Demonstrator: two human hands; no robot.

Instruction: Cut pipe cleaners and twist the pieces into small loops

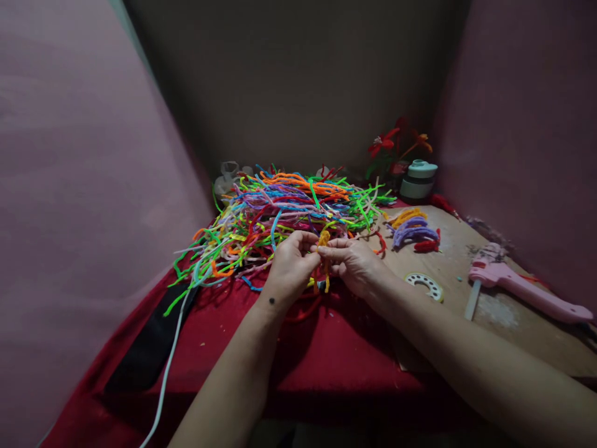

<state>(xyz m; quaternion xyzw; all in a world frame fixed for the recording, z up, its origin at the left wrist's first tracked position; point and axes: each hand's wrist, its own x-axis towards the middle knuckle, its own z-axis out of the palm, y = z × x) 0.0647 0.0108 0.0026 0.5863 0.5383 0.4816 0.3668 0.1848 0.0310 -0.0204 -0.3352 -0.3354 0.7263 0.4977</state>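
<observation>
My left hand (298, 258) and my right hand (352, 261) meet over the front of the table, both closed in a pinch. Between them is a yellow-orange pipe cleaner (323, 239), bunched or looped at the top, with its ends hanging below the fingers. Just behind my hands spreads a large tangled heap of pipe cleaners (289, 202) in green, orange, purple, pink, red and blue. My fingers partly hide the held piece.
A brown board (448, 249) at the right bears bent purple pipe cleaners (410, 231), a white ring with holes (424, 286) and a pink glue gun (527, 286). Behind stand a mint-green container (418, 180) and red flowers (385, 143). A white cable (168, 367) crosses a black strip (149, 348) at left.
</observation>
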